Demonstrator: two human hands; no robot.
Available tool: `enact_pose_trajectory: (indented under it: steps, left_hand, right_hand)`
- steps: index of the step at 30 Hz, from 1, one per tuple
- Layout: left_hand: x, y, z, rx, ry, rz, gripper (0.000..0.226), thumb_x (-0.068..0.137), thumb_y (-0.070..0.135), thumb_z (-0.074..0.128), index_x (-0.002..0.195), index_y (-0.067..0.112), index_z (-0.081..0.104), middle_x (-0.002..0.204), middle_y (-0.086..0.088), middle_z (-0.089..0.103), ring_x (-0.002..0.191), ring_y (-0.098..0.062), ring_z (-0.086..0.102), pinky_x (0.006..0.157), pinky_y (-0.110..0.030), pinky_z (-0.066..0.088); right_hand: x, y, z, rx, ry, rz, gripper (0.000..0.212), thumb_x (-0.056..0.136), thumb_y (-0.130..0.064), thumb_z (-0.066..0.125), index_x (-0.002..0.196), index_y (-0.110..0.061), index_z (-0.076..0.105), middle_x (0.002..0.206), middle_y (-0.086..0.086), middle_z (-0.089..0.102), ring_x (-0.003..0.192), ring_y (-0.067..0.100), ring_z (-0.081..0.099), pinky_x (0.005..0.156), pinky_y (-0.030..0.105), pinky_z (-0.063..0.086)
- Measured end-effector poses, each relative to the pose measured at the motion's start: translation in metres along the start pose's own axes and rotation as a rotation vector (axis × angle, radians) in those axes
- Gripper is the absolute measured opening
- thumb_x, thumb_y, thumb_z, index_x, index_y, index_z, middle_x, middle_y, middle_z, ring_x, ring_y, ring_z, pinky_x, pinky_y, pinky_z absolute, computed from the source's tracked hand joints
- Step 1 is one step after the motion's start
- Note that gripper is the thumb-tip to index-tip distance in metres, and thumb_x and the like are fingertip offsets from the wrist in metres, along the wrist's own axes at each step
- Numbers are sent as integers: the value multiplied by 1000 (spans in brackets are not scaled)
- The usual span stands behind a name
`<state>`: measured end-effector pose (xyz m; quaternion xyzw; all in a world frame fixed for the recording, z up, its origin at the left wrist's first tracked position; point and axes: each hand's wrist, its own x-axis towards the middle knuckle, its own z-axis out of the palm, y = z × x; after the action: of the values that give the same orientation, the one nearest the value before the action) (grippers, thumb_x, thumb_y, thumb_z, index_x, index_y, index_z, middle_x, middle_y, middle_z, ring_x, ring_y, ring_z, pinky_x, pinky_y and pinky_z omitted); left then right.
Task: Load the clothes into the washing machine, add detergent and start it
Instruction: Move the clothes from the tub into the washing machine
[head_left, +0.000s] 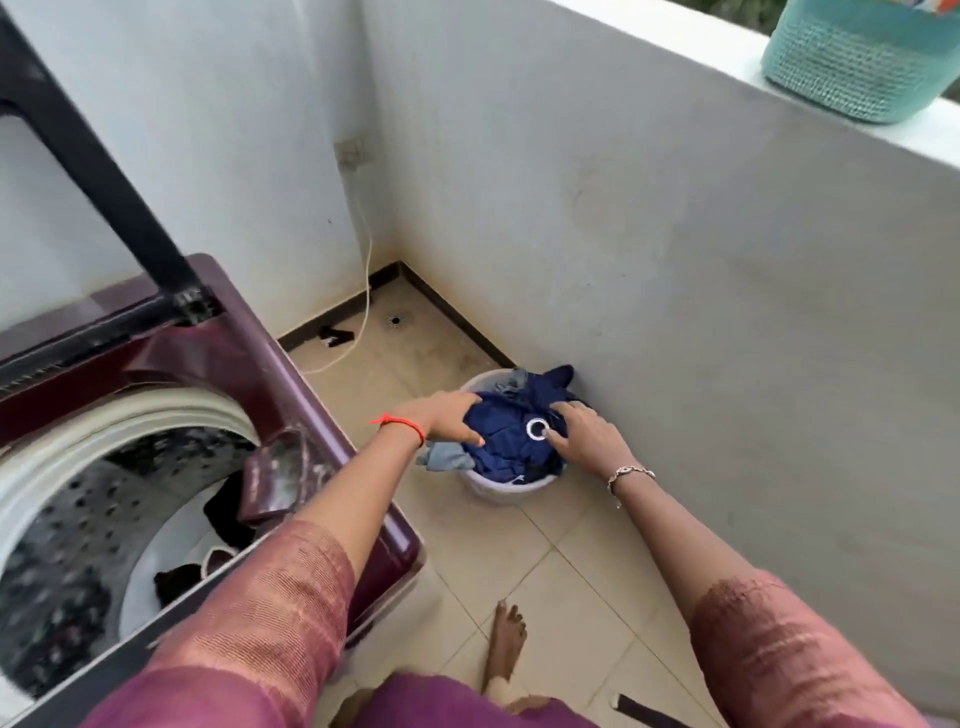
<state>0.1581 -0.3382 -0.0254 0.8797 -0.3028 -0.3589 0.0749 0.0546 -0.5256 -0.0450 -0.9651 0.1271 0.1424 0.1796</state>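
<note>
A white bucket (506, 491) stands on the tiled floor against the right wall, heaped with clothes. On top lies a dark blue garment (511, 439) with a white ring print. My left hand (451, 417) presses on the garment's left side and my right hand (587, 434) on its right, fingers curled onto the cloth. A pale blue cloth (447, 457) hangs over the bucket's left rim. At the left stands the maroon top-loading washing machine (249, 332), its lid raised. Its drum (78, 525) is open, with a few dark clothes (226, 512) inside.
A teal woven basket (862, 62) sits on the wall ledge at the top right. A white cable (366, 291) runs down the corner to the floor beside a floor drain (396, 320). My bare foot (506, 642) stands on the tiles between machine and wall.
</note>
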Motion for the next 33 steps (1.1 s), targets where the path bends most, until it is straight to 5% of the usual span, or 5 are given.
enact_pose_trajectory:
  steps: [4, 12, 33]
  left_hand:
    - [27, 7, 17, 82, -56, -38, 79, 85, 39, 63, 146, 9, 23, 149, -16, 31, 136, -30, 30, 111, -35, 28]
    - [86, -7, 25, 179, -174, -85, 86, 85, 40, 62, 150, 21, 10, 158, -7, -1, 145, -29, -8, 114, -56, 2]
    - [282, -88, 85, 206, -273, -85, 85, 89, 27, 52, 150, 17, -6, 158, -9, -13, 144, -29, -17, 114, -53, -8]
  right_hand:
    - [14, 38, 6, 20, -111, 41, 47, 92, -31, 50, 133, -10, 40, 135, 13, 46, 124, 29, 46, 96, 39, 41]
    - [63, 68, 23, 6, -234, 28, 56, 92, -36, 50, 139, -10, 31, 149, 10, 28, 134, 26, 36, 101, 40, 41]
    - [261, 116, 135, -170, -624, 31, 83, 91, -52, 46, 149, -16, 0, 158, 8, -1, 146, 28, 1, 116, 44, 19]
